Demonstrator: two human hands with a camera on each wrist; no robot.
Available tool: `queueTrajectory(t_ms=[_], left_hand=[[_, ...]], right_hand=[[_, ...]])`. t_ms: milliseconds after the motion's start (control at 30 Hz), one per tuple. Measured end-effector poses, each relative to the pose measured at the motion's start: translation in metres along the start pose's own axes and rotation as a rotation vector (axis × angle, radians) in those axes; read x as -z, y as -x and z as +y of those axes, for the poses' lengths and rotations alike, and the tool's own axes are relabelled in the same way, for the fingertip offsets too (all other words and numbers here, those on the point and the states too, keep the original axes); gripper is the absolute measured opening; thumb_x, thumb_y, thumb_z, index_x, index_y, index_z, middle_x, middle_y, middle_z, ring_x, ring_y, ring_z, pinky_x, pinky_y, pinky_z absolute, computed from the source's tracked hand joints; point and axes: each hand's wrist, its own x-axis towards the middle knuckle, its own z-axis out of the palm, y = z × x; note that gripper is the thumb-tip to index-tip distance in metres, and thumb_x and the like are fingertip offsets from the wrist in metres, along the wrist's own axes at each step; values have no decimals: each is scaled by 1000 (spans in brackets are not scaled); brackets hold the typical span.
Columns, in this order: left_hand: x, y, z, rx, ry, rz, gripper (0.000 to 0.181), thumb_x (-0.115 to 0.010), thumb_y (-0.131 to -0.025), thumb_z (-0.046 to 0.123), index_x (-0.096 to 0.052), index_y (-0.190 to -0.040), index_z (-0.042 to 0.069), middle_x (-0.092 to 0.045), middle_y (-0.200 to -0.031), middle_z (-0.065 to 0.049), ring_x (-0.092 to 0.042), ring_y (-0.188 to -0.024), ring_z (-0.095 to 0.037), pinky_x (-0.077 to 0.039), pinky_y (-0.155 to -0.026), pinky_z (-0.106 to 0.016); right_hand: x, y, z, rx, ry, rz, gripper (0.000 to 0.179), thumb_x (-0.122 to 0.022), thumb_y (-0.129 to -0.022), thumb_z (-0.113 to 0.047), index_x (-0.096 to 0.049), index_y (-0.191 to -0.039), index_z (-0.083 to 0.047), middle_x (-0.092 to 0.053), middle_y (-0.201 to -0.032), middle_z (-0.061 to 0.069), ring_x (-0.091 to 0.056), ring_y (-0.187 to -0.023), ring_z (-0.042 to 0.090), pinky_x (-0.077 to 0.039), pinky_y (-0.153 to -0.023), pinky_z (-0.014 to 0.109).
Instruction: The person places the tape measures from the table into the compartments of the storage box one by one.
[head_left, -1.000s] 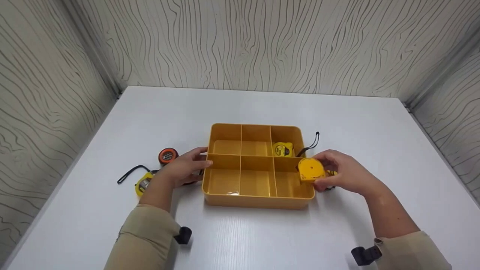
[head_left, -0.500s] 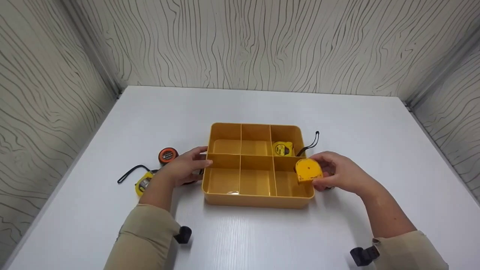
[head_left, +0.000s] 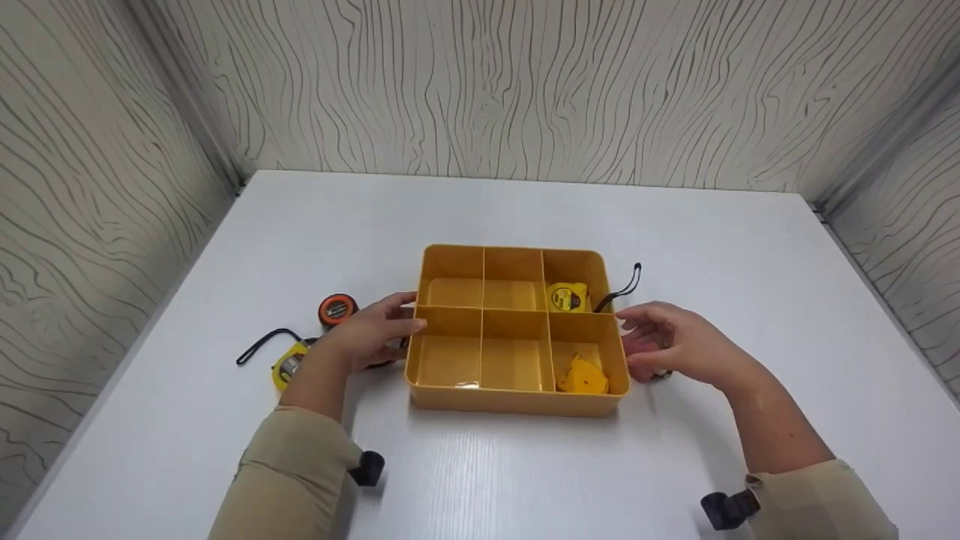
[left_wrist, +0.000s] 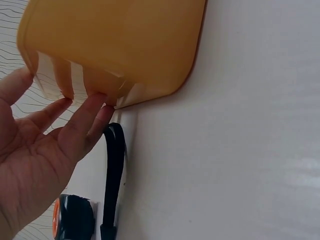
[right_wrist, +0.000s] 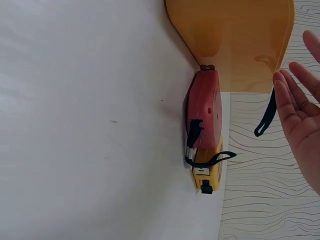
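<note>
My left hand (head_left: 371, 330) holds the left wall of a yellow divided box (head_left: 517, 401), thumb over the rim and fingers against the outside. Those fingers press the wall (left_wrist: 130, 40) in the left wrist view. My right hand (head_left: 686, 345) is at the box's right side, holding nothing, its fingers loosely extended near the rim. An orange-yellow tape measure (head_left: 585, 376) lies in the front right compartment. Another yellow tape measure (head_left: 568, 297) sits in the back right compartment, its black strap hanging over the wall. Below my right hand are a red tape measure (right_wrist: 205, 110) and a yellow one (right_wrist: 207, 170).
Left of the box, an orange-and-black tape measure (head_left: 337, 309) and a yellow tape measure (head_left: 288, 366) with a black strap lie on the white table (head_left: 480, 480), partly behind my left hand and forearm. Patterned panels (head_left: 480, 90) stand around the table's back and sides.
My right hand has let go of the orange-yellow tape measure, which dropped into the front right compartment. The hand stays at the box's right side. My left hand has not moved.
</note>
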Motion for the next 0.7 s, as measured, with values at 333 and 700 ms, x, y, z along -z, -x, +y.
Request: queueTrajectory(t_ms=[333, 700], left_hand=[[-1, 2, 1, -17, 9, -23, 65, -68, -83, 23, -37, -139, 27, -41, -136, 0, -45, -122, -22, -43, -95, -42], [-1, 3, 2, -8, 7, -6, 63, -68, -83, 22, -38, -138, 28, -42, -135, 1, -45, -122, -22, -44, -94, -42]], right_hand=[[3, 1, 0, 25, -8, -1, 57, -75, -75, -27, -52, -124, -10, -55, -114, 11, -58, -101, 31, -51, -84, 29], [15, 2, 7, 28, 99, 85, 52, -73, -77, -27, -54, -123, -11, -56, -116, 9, -54, -103, 30, -48, -88, 36]])
